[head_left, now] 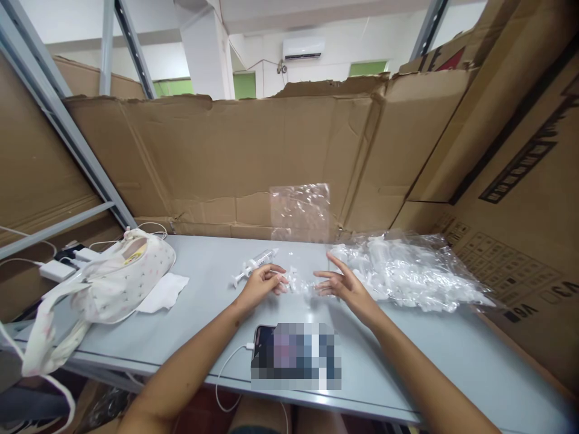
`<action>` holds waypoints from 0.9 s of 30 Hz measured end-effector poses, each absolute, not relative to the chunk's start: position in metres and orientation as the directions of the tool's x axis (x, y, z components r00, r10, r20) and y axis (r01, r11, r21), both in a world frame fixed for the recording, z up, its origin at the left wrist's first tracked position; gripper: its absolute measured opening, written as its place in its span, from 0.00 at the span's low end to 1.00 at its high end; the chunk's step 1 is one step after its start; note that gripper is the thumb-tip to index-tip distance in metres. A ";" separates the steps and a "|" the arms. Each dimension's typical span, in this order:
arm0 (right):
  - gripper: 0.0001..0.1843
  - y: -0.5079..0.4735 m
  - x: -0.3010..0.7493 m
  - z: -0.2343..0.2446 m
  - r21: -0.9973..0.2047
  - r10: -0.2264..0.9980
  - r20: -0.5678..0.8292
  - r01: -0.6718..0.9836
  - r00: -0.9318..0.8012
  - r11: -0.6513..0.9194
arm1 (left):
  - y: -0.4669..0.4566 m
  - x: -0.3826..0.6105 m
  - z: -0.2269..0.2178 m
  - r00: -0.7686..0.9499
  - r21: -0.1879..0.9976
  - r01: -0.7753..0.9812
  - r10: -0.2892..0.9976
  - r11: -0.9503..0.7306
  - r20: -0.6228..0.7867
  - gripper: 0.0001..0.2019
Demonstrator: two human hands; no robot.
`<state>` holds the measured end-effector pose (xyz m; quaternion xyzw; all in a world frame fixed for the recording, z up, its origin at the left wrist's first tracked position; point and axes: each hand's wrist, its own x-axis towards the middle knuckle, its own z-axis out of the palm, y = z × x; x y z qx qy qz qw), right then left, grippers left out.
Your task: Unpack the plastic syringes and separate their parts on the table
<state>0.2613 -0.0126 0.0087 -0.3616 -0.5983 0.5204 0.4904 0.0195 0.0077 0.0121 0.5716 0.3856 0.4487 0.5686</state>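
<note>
Both of my hands are over the table, a short gap apart. The fingers of my left hand [268,281] are bent and pressed together at the edge of some small clear and white plastic pieces [295,279]; what they pinch, if anything, is too small to make out. My right hand [342,282] has its fingers spread, with the tips close to the same pieces from the other side. Just behind my left hand lies a plastic syringe [257,264] with a white plunger. Beyond the pieces, a clear plastic bag [301,208] shows against the cardboard.
A large clear bag of white plastic parts [402,271] lies at the right. In front of me is a phone [265,337] on a white cable, partly blurred out. At the left are a white patterned bag [122,280], a paper sheet [165,293] and chargers [58,270]. Cardboard walls [235,150] enclose the table.
</note>
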 end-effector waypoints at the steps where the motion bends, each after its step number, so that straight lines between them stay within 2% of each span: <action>1: 0.47 -0.013 0.261 0.008 -0.968 0.924 0.247 -0.110 -0.293 0.224 | 0.008 0.019 0.013 0.280 0.994 -0.093 0.957 -0.057 0.081 0.19; 3: 0.53 -0.016 0.261 0.005 -0.949 0.876 0.315 -0.146 -0.366 0.280 | 0.007 0.019 0.014 0.261 0.990 -0.125 0.961 -0.066 0.097 0.19; 5: 0.52 -0.018 0.258 0.003 -0.940 0.841 0.341 -0.142 -0.421 0.311 | 0.005 0.020 0.015 0.274 0.988 -0.131 0.955 -0.078 0.111 0.19; 6: 0.47 -0.019 0.257 0.003 -0.942 0.836 0.336 -0.127 -0.435 0.312 | 0.004 0.020 0.014 0.289 0.989 -0.124 0.950 -0.085 0.118 0.18; 9: 0.24 -0.021 0.252 0.002 -0.952 0.860 0.294 -0.053 -0.417 0.300 | 0.001 0.022 0.011 0.351 0.990 -0.095 0.927 -0.107 0.134 0.16; 11: 0.14 -0.021 0.251 0.002 -0.955 0.885 0.278 -0.005 -0.374 0.297 | 0.001 0.023 0.009 0.374 0.990 -0.093 0.918 -0.109 0.136 0.19; 16: 0.14 -0.020 0.249 0.005 -0.971 0.931 0.234 -0.014 -0.279 0.240 | 0.000 0.020 0.009 0.377 0.960 -0.248 0.899 -0.133 0.222 0.45; 19: 0.15 -0.021 0.248 0.007 -0.975 0.945 0.224 -0.049 -0.240 0.219 | -0.003 0.017 0.010 0.461 0.941 -0.280 0.833 -0.190 0.306 0.54; 21: 0.16 -0.021 0.248 0.007 -0.975 0.949 0.221 -0.059 -0.223 0.213 | -0.005 0.016 0.010 0.537 0.943 -0.216 0.776 -0.251 0.330 0.51; 23: 0.17 -0.021 0.249 0.007 -0.976 0.951 0.218 -0.060 -0.220 0.210 | -0.007 0.018 0.011 0.586 0.938 -0.119 0.740 -0.327 0.332 0.43; 27: 0.18 -0.021 0.250 0.004 -0.975 0.933 0.222 -0.042 -0.283 0.219 | -0.009 0.023 0.012 0.497 0.917 0.065 0.810 -0.393 0.311 0.21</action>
